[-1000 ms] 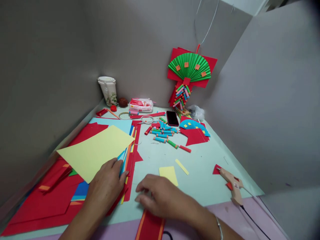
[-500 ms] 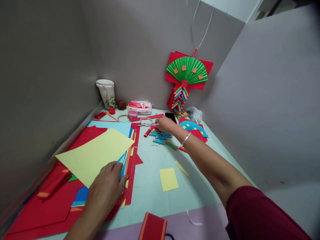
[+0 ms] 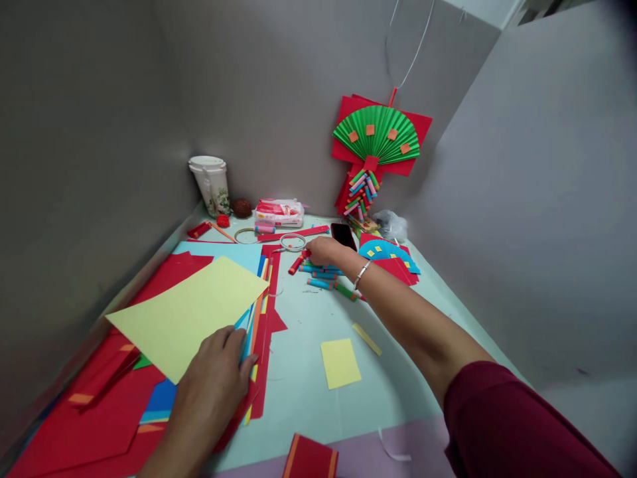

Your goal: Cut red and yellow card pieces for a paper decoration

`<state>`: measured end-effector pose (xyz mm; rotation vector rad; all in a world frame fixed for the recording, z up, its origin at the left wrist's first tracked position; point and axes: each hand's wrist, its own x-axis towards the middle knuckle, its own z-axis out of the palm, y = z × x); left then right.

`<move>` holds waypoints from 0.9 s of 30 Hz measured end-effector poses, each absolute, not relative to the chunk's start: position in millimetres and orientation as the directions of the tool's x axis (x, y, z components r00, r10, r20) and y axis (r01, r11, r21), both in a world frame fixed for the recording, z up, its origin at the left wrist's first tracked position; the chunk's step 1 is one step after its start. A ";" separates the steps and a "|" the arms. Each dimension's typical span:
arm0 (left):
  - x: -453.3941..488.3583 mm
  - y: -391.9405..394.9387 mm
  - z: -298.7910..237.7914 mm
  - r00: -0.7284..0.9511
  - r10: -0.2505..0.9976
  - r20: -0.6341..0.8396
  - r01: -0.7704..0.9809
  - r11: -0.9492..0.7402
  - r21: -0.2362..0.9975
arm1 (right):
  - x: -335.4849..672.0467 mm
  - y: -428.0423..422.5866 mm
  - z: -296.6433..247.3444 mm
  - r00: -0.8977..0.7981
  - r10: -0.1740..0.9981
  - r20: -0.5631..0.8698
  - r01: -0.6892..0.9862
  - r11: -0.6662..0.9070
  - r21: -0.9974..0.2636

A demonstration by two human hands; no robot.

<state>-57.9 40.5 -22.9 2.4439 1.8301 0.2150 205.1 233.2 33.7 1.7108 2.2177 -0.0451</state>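
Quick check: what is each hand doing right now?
Left hand: open, flat on the paper stack.
Right hand: on the paper rolls; grip cannot be told.

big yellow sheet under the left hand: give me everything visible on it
The yellow sheet is a large, plain, pale yellow rectangle that looks like thin card or paper, flat and uncreased. It lies turned at an angle, one corner pointing toward the table's middle, on top of a stack of coloured sheets and red paper. The left hand rests on its near corner, fingers spread over the edge. Nothing else touches it.
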 end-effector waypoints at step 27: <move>-59.1 39.3 -25.8 0.255 0.963 0.088 0.946 -0.268 0.185 | 225.1 273.0 27.5 -0.081 0.994 0.079 0.997 0.079 0.022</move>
